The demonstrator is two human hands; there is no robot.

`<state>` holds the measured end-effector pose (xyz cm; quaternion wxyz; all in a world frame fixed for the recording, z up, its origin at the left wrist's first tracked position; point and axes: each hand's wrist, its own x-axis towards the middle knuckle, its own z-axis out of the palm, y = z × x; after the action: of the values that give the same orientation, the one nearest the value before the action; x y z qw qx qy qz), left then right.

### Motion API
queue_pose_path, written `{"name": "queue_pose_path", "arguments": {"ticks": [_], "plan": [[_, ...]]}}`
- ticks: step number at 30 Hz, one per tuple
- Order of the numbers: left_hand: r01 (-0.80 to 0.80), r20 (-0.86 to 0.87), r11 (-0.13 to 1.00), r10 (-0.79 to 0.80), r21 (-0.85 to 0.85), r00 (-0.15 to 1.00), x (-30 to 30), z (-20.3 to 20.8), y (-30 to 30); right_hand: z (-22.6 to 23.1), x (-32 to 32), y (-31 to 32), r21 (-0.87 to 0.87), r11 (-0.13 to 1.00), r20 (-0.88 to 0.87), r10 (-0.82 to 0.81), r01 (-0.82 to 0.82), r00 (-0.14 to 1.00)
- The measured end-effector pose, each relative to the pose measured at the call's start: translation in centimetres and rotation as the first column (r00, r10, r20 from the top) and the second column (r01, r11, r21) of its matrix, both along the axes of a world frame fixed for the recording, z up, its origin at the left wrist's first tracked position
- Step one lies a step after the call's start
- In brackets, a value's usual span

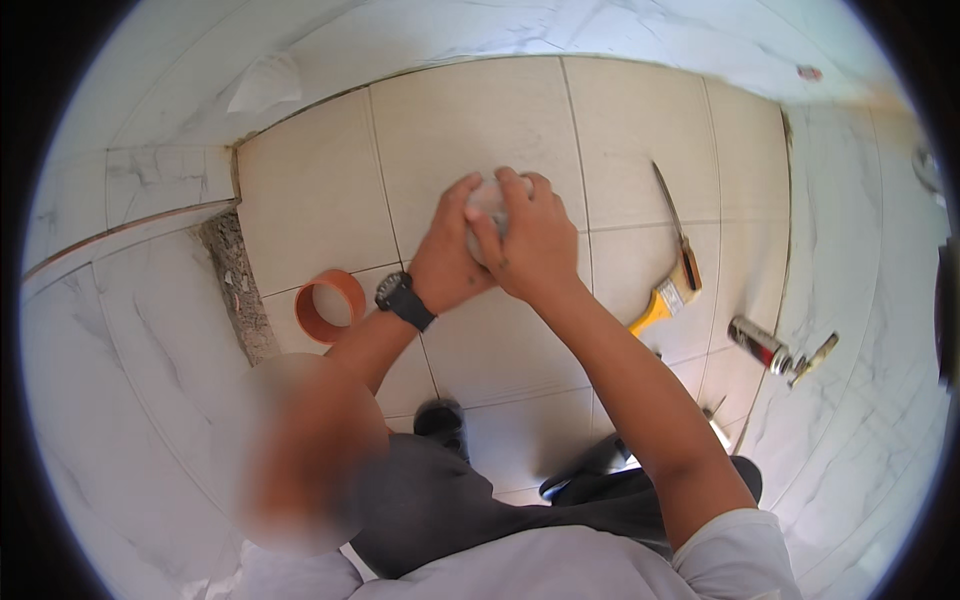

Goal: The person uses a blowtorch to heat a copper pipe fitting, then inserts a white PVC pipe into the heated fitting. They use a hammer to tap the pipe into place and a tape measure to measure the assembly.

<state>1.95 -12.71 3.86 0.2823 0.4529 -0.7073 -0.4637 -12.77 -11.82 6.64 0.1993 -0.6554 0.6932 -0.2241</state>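
A small whitish-grey, translucent-looking lump [488, 198] is clasped between my two hands above the tiled floor; its kind cannot be made out. My left hand [448, 252], with a black watch on the wrist, wraps it from the left and below. Over its right side curl the fingers of my right hand [540, 238]. Most of the lump is hidden by fingers. To the left of my watch stands a short ring of orange pipe [303, 316], its open end facing up.
On the right lie a brush with a yellow handle [651, 312], a long-bladed tool with a brown handle [690, 266] beside its bristles, and a gas torch canister [752, 340]. Marbled walls enclose the floor. A rough broken strip [232, 280] runs along the left edge. My feet stand below.
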Motion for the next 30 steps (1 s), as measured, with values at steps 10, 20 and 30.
{"name": "queue_pose_path", "arguments": {"ticks": [10,20,30], "plan": [[-0.133,-0.187,0.989,0.119,-0.069,0.975,-1.1,-1.7,0.7,0.7,-0.3,-0.8,0.024,0.993,-0.072,0.118,-0.117,0.990],[-0.242,-0.232,0.966,0.216,-0.088,0.948,-2.3,-3.4,2.8,0.5,-1.2,-1.6,-0.004,0.948,-0.089,0.317,-0.319,0.944],[0.111,-0.217,0.986,-0.083,0.123,0.973,3.3,0.1,-1.5,0.1,-0.8,-0.4,-0.092,0.984,-0.092,0.143,-0.151,0.985]]}}
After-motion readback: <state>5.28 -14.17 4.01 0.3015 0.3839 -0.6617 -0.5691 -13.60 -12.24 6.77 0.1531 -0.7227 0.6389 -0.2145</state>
